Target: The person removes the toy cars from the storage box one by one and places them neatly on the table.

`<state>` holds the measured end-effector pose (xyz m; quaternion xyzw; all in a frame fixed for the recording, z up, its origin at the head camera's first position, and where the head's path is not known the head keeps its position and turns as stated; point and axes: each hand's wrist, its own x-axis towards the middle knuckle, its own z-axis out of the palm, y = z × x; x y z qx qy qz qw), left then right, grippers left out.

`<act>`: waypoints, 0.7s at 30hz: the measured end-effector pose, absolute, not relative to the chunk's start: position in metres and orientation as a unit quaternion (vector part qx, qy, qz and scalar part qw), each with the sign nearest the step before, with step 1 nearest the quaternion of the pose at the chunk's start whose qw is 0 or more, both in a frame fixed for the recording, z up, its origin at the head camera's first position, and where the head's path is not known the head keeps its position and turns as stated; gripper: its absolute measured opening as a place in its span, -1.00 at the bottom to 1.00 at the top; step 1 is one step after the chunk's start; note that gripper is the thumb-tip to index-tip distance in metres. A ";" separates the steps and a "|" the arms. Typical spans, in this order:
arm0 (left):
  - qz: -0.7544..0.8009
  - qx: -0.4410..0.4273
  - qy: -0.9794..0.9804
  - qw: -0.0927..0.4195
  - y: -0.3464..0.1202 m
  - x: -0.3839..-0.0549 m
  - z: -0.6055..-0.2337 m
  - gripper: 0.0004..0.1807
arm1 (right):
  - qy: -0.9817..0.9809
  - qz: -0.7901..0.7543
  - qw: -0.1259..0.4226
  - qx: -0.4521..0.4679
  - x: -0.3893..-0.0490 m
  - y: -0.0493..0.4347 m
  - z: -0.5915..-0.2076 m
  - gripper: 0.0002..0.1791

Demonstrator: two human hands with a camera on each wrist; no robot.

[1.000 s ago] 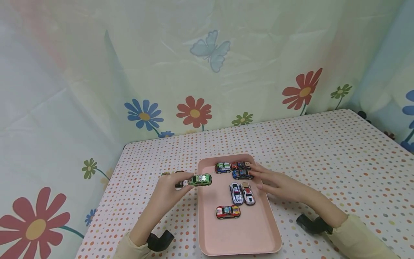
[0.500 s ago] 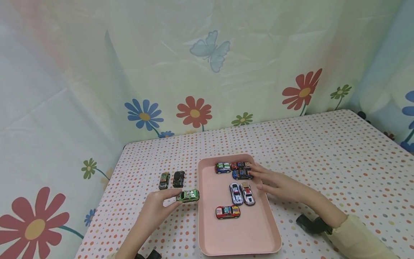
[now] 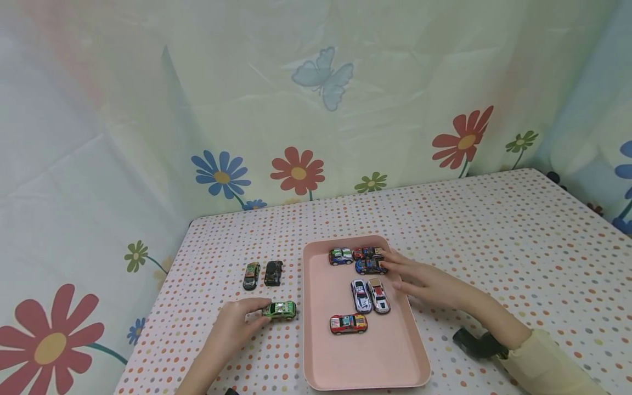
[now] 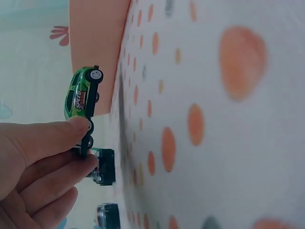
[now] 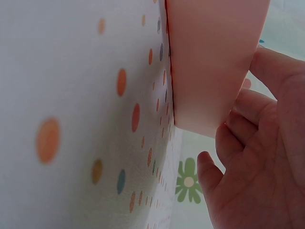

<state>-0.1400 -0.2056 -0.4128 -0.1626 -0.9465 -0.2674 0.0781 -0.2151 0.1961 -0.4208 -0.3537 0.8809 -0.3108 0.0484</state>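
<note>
Between thumb and fingers, my left hand (image 3: 234, 325) pinches the rear end of a green toy car (image 3: 280, 310), left of the pink tray (image 3: 365, 373). In the left wrist view the green car's wheels show just over the dotted tabletop. My right hand (image 3: 428, 280) reaches over the tray's right rim, fingers extended, fingertips at a blue toy car (image 3: 370, 267) and a dark red toy car (image 3: 366, 253). In the right wrist view its fingers bend over the tray wall, and their tips are hidden behind it.
Two dark toy cars, a black one (image 3: 274, 273) and a green-orange one (image 3: 251, 275), stand behind my left hand. Inside the tray are also a white-green car (image 3: 340, 255), two white cars side by side (image 3: 361, 296), and a red-yellow car (image 3: 348, 323). A flowered curtain (image 3: 316, 120) hangs behind.
My left hand has carried the green car from over the tray's left rim, leftward and toward me, down to the tabletop. The two dark cars came into view. My right hand stayed put.
</note>
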 end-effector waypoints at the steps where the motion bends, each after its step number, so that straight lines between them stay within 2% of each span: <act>1: -0.267 -0.167 -0.946 0.075 -0.206 -0.140 -0.413 -0.65 | 0.881 -0.312 0.048 -0.354 -0.215 0.196 -0.421 -0.45; 21: -0.240 -0.160 -0.956 0.054 -0.209 -0.142 -0.420 -0.67 | 0.880 -0.317 0.049 -0.350 -0.215 0.197 -0.420 -0.45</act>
